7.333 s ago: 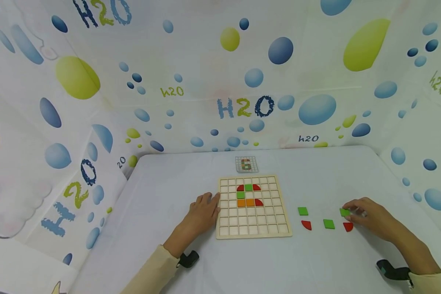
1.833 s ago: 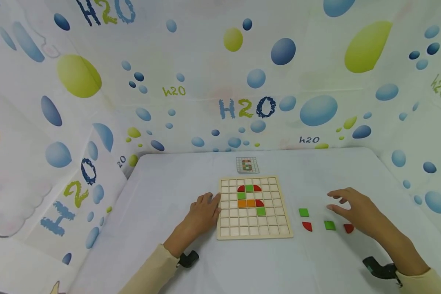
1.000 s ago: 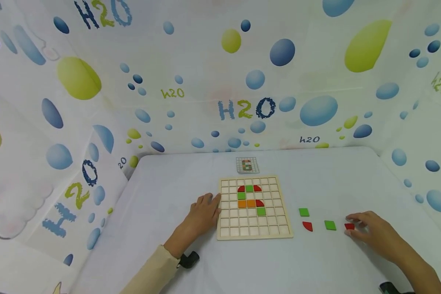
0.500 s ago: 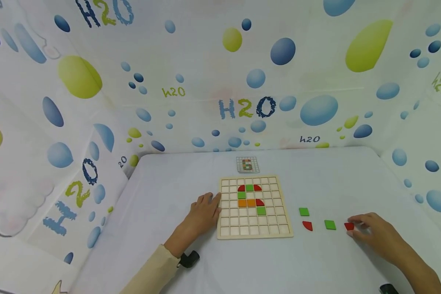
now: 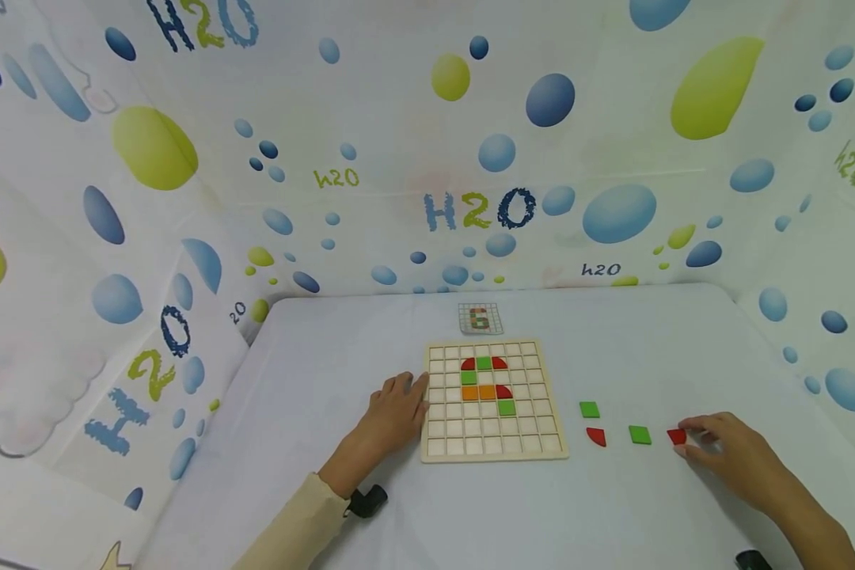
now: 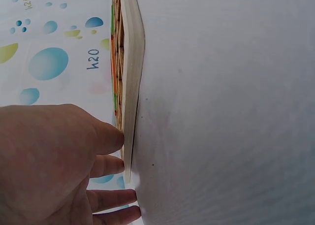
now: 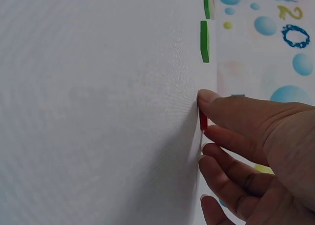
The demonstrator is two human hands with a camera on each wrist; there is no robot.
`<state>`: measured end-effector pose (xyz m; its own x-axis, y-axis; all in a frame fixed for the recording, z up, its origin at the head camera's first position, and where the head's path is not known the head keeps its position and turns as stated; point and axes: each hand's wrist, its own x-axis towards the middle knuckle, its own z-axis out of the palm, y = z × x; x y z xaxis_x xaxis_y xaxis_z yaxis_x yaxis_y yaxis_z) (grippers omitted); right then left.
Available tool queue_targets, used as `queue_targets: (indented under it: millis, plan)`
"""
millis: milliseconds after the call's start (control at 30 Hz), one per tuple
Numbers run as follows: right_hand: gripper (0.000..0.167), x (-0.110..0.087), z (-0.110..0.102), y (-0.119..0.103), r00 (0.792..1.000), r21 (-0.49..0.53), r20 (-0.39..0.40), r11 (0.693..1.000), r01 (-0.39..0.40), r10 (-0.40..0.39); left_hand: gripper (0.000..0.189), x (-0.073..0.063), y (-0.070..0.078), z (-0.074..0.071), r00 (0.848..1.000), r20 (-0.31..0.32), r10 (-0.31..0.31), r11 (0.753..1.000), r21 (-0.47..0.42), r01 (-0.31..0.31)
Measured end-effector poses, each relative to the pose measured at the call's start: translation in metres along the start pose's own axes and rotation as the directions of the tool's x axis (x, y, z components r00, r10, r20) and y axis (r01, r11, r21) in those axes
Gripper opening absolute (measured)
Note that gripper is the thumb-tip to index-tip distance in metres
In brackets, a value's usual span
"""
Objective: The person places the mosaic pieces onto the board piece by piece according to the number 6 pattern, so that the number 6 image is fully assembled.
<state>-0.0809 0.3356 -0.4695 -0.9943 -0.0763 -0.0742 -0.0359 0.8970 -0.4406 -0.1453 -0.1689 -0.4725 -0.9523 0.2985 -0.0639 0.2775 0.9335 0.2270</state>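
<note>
In the head view my left hand (image 5: 393,413) rests against the left edge of a wooden grid board (image 5: 456,452). The left wrist view shows its thumb and a finger touching the pale rim (image 6: 132,87), other fingers stretched past it. Set in the grid are red quarter-circles, green squares such as the lower green tile (image 5: 507,408), and two orange squares (image 5: 478,393). Far right, my right hand (image 5: 737,459) pinches a red quarter-circle tile (image 5: 675,436) between thumb and fingers, low at the tabletop. The right wrist view shows the red tile (image 7: 203,120) partly hidden behind the thumb.
Left of the right hand lie a green square tile (image 5: 640,435), another green square (image 5: 589,409) and a red quarter-circle (image 5: 596,437). Behind the board is a small pattern card (image 5: 480,318) with a 6-like figure. A patterned curtain (image 5: 385,222) stands behind the white table (image 5: 342,340).
A green square was added to the board's lower row. My right hand came back from mid-air to the rightmost red tile and took hold of it. My left hand stayed at the board's edge.
</note>
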Motion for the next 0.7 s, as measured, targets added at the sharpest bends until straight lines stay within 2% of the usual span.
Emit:
queue_targets:
  millis: [367,700]
  plan:
    - [0.051,0.0008,0.0029,0.0014,1.000,0.018,-0.009,1.000,-0.017,0.017,0.053,-0.0001,-0.0026,0.0012,0.999,-0.024,0.029,1.000,0.003,-0.029]
    - [0.046,0.0021,0.0037,-0.0001,0.999,0.022,-0.004,0.999,-0.040,0.040,0.052,-0.0004,-0.0022,-0.0001,0.999,-0.033,0.034,0.999,0.002,-0.033]
